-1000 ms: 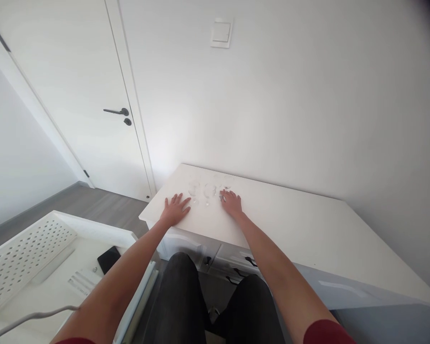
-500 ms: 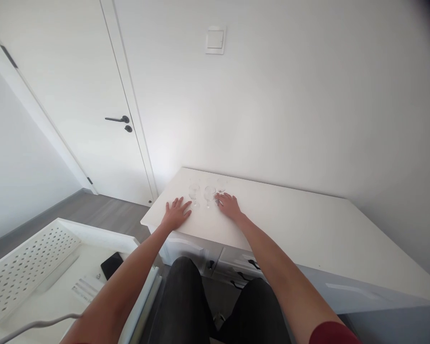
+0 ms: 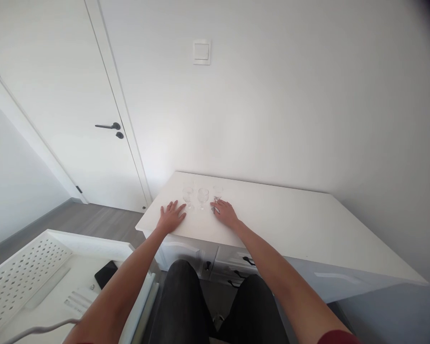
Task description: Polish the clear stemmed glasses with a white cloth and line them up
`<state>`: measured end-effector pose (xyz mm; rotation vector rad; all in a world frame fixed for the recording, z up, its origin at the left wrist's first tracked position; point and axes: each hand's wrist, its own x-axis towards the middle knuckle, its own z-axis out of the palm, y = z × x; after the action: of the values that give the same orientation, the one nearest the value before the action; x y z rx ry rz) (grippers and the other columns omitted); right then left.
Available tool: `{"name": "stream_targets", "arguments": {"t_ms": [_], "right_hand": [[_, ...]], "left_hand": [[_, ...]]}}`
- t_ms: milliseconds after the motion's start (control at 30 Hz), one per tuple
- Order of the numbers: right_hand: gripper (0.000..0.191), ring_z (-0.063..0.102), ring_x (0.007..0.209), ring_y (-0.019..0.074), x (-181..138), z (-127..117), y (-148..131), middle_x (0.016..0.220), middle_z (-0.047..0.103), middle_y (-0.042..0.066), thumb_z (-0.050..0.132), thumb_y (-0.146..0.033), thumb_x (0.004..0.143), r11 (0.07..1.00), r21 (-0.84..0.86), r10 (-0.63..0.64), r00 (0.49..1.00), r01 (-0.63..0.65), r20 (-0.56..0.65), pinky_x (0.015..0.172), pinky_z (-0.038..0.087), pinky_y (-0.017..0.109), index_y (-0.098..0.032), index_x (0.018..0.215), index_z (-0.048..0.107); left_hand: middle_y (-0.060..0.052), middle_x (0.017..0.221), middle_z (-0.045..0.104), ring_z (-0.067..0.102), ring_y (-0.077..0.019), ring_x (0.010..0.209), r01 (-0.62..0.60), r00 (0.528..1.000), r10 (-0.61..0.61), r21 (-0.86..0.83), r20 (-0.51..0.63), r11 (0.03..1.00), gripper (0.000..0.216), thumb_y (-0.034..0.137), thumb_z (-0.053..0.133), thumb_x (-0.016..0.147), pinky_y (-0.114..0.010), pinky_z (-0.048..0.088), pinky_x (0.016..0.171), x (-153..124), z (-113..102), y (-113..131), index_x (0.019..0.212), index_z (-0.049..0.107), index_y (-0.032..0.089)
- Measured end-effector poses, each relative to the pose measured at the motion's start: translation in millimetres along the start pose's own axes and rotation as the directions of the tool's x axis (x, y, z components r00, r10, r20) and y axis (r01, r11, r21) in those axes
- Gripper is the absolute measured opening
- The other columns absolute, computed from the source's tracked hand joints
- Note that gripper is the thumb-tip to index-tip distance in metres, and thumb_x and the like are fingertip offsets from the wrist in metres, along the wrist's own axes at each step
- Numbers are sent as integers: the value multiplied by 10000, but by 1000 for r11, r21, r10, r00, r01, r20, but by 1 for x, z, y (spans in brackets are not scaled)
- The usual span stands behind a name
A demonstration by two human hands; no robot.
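Three small clear stemmed glasses stand in a row on the white desk (image 3: 294, 224): a left glass (image 3: 188, 196), a middle glass (image 3: 202, 196) and a right glass (image 3: 217, 193). My left hand (image 3: 171, 217) lies flat on the desktop, fingers spread, just left of the left glass. Palm down on the desk rests my right hand (image 3: 225, 213), its fingertips at the foot of the right glass. Neither hand holds anything.
Drawers with dark handles (image 3: 249, 261) sit under the desk front. A white perforated tray (image 3: 25, 272) at lower left carries a black phone (image 3: 105, 274) and a grey cable (image 3: 32, 329). A white door with a dark handle (image 3: 109, 126) stands at left. My dark-trousered knees (image 3: 215, 306) are below.
The view has shifted slightly, so everything sits a little lower and to the left. Both hands stay flat on the desk beside the glasses.
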<state>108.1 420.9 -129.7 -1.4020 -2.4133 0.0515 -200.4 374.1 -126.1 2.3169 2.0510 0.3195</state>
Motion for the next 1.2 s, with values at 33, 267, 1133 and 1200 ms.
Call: {"name": "stream_targets", "arguments": {"t_ms": [33, 267, 1133, 1200], "right_hand": [[370, 612, 1285, 307, 0, -1, -1, 1464, 597, 111, 669, -350, 1031, 1000, -5, 1, 1000, -1, -4, 1088, 515, 564, -225, 1376, 624], [357, 611, 1287, 304, 5, -4, -4, 1473, 592, 110, 666, -346, 1033, 999, -32, 16, 1000, -16, -8, 1089, 517, 558, -231, 1369, 630], [296, 675, 1138, 256, -85, -26, -52, 1341, 660, 100, 648, -346, 1044, 967, -98, 223, 969, -233, -104, 981, 586, 480, -222, 1312, 651], [282, 681, 1126, 251, -88, -27, -53, 1325, 671, 95, 650, -347, 1044, 987, -54, 148, 987, -152, -68, 983, 586, 478, -219, 1295, 661]], "left_hand": [[-118, 1654, 417, 433, -378, 1477, 0, 1000, 0, 0, -4, 1000, 539, 408, 669, 1010, -673, 346, 1199, 0, -1, 0, 1509, 526, 259], [-118, 1642, 435, 451, -372, 1464, 4, 1000, -4, -10, -20, 1000, 523, 408, 668, 1012, -665, 361, 1193, -2, -3, 1, 1496, 539, 258], [-114, 1546, 549, 529, -317, 1401, 224, 939, -267, -205, -216, 953, 335, 307, 644, 1030, -593, 422, 1175, -98, -1, 52, 1359, 644, 246], [-134, 1493, 596, 457, -316, 1478, 209, 946, -265, -274, -187, 939, 332, 184, 480, 1056, -545, 386, 1221, -130, 14, 77, 1285, 706, 264]]}}
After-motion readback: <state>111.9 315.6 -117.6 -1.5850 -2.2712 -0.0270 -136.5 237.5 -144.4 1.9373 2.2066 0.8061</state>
